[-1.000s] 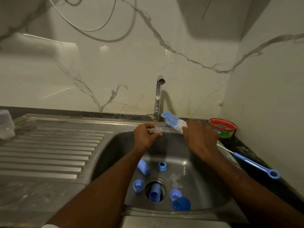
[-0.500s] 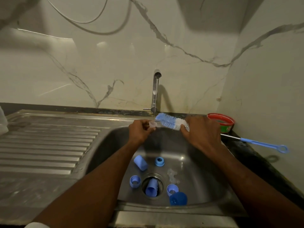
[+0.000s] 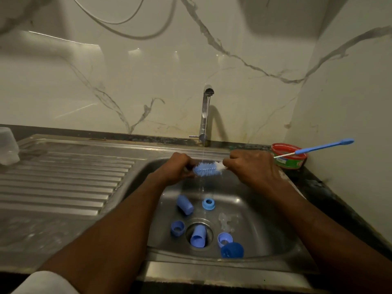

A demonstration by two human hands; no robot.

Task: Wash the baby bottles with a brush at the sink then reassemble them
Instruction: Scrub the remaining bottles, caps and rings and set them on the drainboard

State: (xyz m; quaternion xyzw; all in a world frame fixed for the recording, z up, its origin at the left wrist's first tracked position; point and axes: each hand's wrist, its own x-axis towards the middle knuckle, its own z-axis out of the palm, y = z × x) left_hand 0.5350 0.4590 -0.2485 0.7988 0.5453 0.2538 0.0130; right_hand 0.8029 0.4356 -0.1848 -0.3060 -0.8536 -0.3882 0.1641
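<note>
Over the sink basin [image 3: 273, 236], my left hand [image 3: 178, 168] grips a small clear bottle part that its fingers mostly hide. My right hand [image 3: 252, 168] holds the bottle brush by its wire stem. The blue and white bristle head [image 3: 206, 169] lies level between the hands, its tip at my left fingers. The brush's blue handle [image 3: 324, 146] sticks out to the right. A thin stream of water falls from the tap [image 3: 205, 115] onto the bristles. In the basin lie several blue bottle parts: a sleeve [image 3: 185, 204], a ring [image 3: 208, 204], caps [image 3: 177, 228] and a clear teat [image 3: 226, 221].
Another blue sleeve [image 3: 198, 236] sits in the drain hole, and a dark blue cap [image 3: 232, 250] lies at the basin's front. A red and green tub [image 3: 290, 160] stands on the dark counter at the right. A clear bottle [image 3: 8, 146] stands on the ribbed drainboard, far left.
The brush swung from tilted up to level, and its head moved left to my left fingers. The blue handle rose off the counter. Water now falls on the bristles.
</note>
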